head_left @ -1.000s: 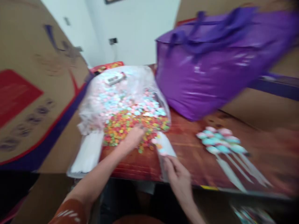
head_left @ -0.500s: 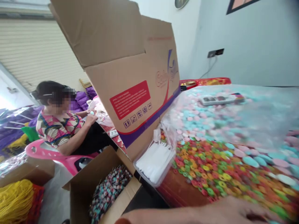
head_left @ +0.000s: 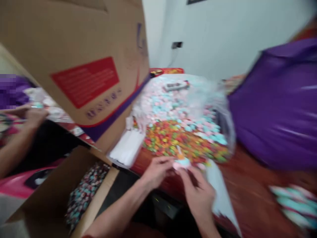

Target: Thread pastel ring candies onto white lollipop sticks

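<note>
In the head view, both my hands meet over the near edge of the table, around a small candy stick [head_left: 183,161]. A white stick tip and an orange ring-shaped gummy show at its top, with pale blue and pink pieces like marshmallows below. My left hand [head_left: 156,171] pinches it from the left with closed fingers. From the right, my right hand [head_left: 199,189] has its thumb and fingers pressed on the blue and pink pieces. Motion blur hides the exact contact. Just beyond lie many colourful gummy rings [head_left: 168,135], backed by pink and blue candies [head_left: 160,105].
White sticks fill a clear tray [head_left: 127,147] left of the gummies. A tall cardboard flap [head_left: 86,43] stands behind it; an open carton [head_left: 49,191] of finished-looking sticks is below. A purple bag [head_left: 274,109] bulges at right. Another person's hand [head_left: 37,112] works at far left.
The view has swung right, bringing the purple bag in. One hand was low over the gummy rings before; now both hands are together, holding the candy stick.
</note>
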A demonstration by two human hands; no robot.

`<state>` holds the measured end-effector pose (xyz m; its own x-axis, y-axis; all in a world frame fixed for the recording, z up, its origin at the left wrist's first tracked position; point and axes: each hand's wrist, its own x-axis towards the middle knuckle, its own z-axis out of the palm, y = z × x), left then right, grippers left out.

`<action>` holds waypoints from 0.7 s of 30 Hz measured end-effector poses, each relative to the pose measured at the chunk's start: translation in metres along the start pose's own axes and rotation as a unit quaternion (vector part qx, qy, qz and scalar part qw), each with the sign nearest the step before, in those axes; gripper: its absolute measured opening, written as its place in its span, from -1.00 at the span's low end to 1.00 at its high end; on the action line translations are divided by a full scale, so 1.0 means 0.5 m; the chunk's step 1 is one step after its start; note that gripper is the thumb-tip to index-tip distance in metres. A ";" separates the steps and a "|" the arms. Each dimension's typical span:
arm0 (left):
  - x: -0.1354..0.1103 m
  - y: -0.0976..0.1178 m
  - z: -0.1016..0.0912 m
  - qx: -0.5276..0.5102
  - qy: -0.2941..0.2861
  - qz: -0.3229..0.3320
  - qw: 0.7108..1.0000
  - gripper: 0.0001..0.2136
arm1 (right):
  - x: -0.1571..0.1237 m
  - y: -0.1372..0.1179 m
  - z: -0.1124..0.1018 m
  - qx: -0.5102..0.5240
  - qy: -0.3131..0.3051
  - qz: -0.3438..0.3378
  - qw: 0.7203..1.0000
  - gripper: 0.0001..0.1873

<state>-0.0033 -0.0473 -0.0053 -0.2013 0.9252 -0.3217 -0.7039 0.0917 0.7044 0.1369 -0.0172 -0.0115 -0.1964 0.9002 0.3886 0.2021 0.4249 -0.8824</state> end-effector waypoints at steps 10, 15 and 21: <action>-0.006 -0.019 0.009 0.132 -0.021 0.078 0.988 -0.61 | 0.013 -0.004 0.005 0.081 0.006 0.119 0.990 -0.78; 0.016 -0.002 -0.005 0.109 0.052 0.127 0.985 -0.62 | -0.016 -0.003 -0.023 0.026 -0.068 0.094 0.993 -0.67; 0.040 0.000 -0.034 0.183 0.099 0.192 0.959 -0.60 | -0.046 -0.012 -0.026 -0.030 -0.133 0.070 0.988 -0.67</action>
<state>-0.0188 -0.0352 -0.0223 -0.5486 0.8320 -0.0826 -0.2736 -0.0853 0.9581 0.1526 -0.0390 -0.0117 -0.4061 0.8973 0.1730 0.2998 0.3097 -0.9023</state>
